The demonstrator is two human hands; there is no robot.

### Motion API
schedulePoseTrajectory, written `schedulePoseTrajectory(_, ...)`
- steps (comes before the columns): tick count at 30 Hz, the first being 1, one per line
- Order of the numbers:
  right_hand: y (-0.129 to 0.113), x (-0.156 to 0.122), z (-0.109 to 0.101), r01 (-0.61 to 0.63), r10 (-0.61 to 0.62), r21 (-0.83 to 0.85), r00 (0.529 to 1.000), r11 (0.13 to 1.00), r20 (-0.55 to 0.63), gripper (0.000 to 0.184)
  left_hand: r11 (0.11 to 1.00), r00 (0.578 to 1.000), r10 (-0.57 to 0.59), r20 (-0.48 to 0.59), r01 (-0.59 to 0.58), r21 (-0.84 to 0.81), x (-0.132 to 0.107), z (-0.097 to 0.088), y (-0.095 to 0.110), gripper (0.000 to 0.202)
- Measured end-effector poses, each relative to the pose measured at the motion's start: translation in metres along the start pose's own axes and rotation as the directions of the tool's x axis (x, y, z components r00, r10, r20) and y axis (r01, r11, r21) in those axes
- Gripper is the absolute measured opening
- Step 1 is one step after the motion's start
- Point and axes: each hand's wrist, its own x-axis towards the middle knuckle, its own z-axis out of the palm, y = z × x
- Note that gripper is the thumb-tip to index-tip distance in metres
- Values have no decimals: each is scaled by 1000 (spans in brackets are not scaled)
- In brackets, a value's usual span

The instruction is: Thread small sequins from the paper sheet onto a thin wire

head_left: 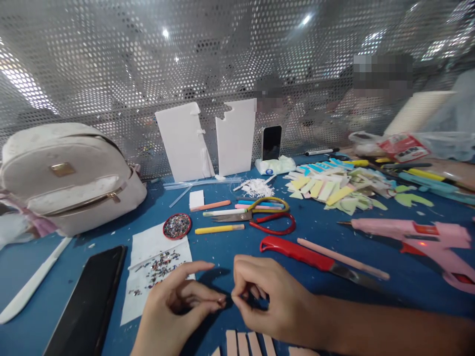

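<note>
My left hand (181, 301) is closed in a pinch, thumb against a finger, with the index finger stretched out above. A tiny shiny piece (221, 300) shows at its fingertips, too small to name. Close beside it, my right hand (265, 294) is curled with thumb and index finger pressed together; whether anything is between them cannot be made out. Just behind the left hand lies a white paper sheet (139, 282) with small glittering bits (163, 264) scattered over it. A red-rimmed round lid (177, 226) full of similar bits rests on its far edge. Pinkish strips (243, 343) lie below my hands.
Scissors (256, 213), several coloured sticks and a red-handled knife (297, 251) lie ahead. A pink glue gun (415, 232) is at right, paper scraps (334, 185) behind it. At left are a black phone (91, 301) and a white backpack (70, 178). White boards (183, 143) lean against perforated metal.
</note>
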Motion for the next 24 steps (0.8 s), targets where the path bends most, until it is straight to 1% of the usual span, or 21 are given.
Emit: schedulePoseTrajectory(24, 0, 0, -1, 6, -6, -5, 1000, 1000, 20, 19, 999, 999, 37, 27, -37, 15, 1, -2, -1, 34)
